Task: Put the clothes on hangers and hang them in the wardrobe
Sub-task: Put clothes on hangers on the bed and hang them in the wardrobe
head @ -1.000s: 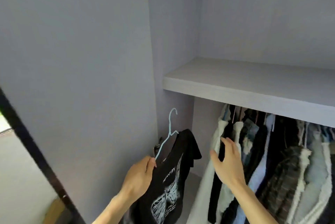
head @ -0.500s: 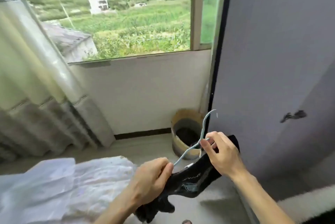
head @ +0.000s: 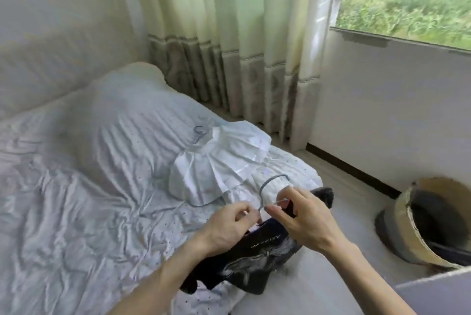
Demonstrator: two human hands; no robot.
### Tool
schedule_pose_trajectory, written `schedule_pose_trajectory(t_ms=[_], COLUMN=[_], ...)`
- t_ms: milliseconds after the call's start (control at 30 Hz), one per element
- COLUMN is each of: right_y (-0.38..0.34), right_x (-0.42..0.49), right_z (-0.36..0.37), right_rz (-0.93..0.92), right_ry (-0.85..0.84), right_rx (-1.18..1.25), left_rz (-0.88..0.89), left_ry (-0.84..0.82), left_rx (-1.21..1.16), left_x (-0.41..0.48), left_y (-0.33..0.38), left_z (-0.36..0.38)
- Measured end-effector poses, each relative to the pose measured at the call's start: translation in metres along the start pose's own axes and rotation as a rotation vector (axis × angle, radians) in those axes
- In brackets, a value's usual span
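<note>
In the head view, the person is bending over the near corner of the bed (head: 89,212), and both hands are working together on a black T-shirt (head: 257,256) with a pale print; the shirt is hanging bunched below the hands, partly over the bed's edge and partly over the floor. A light blue wire hanger (head: 277,176) is sticking up between the hands, its hook curving above them. The left hand (head: 229,228) is curling its fingers in and pinching the wire just under the hook; the right hand (head: 305,220) is pinching the wire and the dark cloth beside it, thumb against fingertips, the other fingers loosely bent.

By my reading, the step in hand is seating this shirt on its hanger; whether both shoulders are sitting properly cannot be told, since the hands are covering the neck. The next move is calling for squaring the shirt on the wire, then carrying it by the hook to the wardrobe, which is not showing here.

A white ruffled garment (head: 221,169) is lying on the bed just beyond, with a second hanger (head: 198,132) at its far end; a woven basket (head: 405,217) is standing on the floor at the right.
</note>
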State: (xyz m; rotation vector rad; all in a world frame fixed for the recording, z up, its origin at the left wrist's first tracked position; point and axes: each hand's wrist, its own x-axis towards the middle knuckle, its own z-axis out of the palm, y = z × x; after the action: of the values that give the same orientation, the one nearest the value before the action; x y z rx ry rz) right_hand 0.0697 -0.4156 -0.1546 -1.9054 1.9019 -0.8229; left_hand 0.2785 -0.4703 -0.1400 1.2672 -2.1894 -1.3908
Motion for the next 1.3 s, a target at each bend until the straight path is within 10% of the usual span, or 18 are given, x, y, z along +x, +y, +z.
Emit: schedule_pose_trajectory(t_ms=[333, 767, 1300], right_y=[-0.115, -0.178, -0.081], right_x=[0.121, 0.223, 0.296], right_z=[0.093, 0.155, 0.33], right_rz=[-0.217, -0.375, -0.018], right_ry=[-0.126, -0.323, -0.738], right_rx=[0.122, 0.176, -0.222], left_rz=[-0.159, -0.301, -0.62], left_ry=[0.436, 0.59, 0.609], left_rx=[-0.108, -0.02, 0.021], left_x=[-0.039, -0.031, 0.106], left_y=[-0.065, -0.108, -0.361], left_z=[-0.137, -0.275, -0.34])
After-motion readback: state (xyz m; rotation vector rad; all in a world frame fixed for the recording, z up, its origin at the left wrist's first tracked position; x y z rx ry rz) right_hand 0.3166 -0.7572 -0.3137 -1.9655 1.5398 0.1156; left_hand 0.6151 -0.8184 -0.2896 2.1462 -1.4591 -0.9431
